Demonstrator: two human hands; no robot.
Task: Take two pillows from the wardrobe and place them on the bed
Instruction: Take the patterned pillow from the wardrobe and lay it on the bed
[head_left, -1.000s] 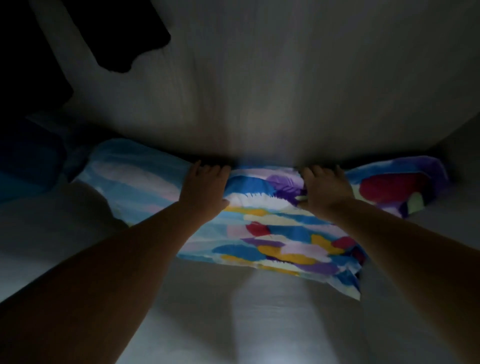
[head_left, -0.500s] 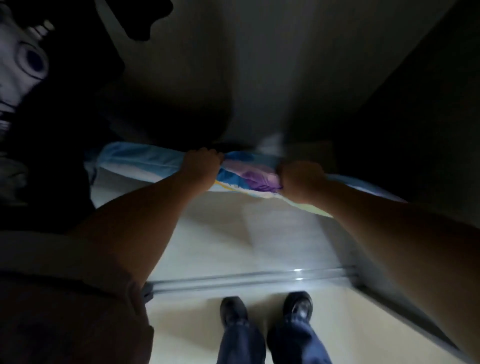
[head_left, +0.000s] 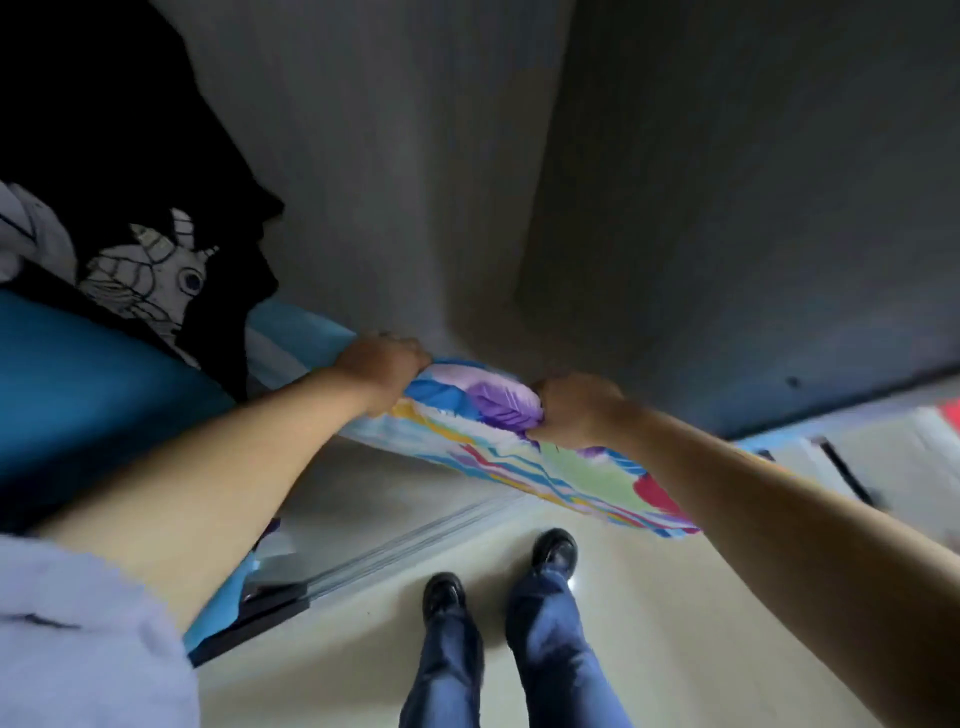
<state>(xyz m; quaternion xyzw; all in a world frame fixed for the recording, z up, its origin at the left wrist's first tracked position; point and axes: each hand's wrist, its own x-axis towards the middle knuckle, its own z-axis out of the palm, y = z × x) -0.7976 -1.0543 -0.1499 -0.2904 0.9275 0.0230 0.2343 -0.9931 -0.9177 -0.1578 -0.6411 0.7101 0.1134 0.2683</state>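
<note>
Both hands form the grip: the left hand (head_left: 383, 364) and the right hand (head_left: 576, 410) are clenched on the upper edge of a soft pillow in a multicoloured feather-print cover (head_left: 545, 467), which hangs in the air above the pale floor (head_left: 701, 623). Left of the pillow hangs a black garment with a white cartoon print (head_left: 156, 270). Behind the pillow stands the grey wardrobe wall (head_left: 389, 156). Below the pillow stand two black shoes (head_left: 556, 551).
</note>
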